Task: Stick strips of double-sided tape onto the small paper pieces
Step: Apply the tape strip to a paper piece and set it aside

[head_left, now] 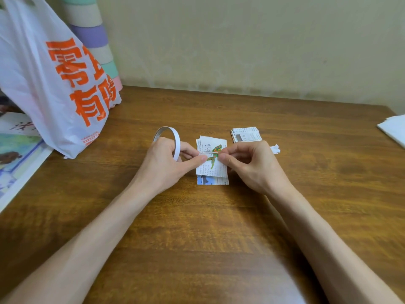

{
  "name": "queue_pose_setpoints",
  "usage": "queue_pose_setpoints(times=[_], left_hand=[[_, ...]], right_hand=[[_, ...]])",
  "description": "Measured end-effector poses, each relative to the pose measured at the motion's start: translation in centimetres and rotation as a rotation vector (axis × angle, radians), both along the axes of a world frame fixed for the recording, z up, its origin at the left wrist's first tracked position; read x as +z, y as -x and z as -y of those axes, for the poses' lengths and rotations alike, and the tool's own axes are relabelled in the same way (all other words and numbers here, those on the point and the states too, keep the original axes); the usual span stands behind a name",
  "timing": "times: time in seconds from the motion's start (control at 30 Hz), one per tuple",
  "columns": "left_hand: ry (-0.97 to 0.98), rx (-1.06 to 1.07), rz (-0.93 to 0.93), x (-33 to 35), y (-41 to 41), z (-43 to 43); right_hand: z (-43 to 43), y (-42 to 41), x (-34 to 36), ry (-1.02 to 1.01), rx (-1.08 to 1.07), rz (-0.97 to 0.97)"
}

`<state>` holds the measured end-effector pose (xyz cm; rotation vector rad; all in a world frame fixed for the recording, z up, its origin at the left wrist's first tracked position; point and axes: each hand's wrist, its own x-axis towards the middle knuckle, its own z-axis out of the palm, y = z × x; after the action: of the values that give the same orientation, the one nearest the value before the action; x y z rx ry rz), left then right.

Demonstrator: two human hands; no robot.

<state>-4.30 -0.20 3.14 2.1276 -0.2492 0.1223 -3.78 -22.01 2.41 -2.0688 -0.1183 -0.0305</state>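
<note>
A thin white roll of double-sided tape (175,137) stands up in my left hand (168,163), which grips it between thumb and fingers. A short strip of tape (211,152) stretches from the roll to my right hand (247,163), whose thumb and forefinger pinch its free end. The strip hangs just over a small stack of printed paper pieces (212,170) lying on the wooden table (197,227); the top piece shows a green and orange figure. A second small stack of paper pieces (246,134) lies behind my right hand.
A white plastic bag with orange lettering (54,80) stands at the left, with pastel rolls (96,40) behind it and picture sheets (15,154) beneath. White scraps (275,148) lie by my right hand. White sheets (394,128) sit at the right edge.
</note>
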Motion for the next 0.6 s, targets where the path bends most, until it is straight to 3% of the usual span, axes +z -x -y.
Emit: queue_pose_setpoints(times=[0.33,0.6], left_hand=[[-0.022,-0.013,0.004,-0.3,-0.5,-0.3],[-0.077,-0.014,0.033,-0.4,-1.1,-1.5]], right_hand=[[0.6,0.1,0.7,-0.134,-0.05,-0.073],[1.2,-0.2,0.4,-0.035,0.005,-0.18]])
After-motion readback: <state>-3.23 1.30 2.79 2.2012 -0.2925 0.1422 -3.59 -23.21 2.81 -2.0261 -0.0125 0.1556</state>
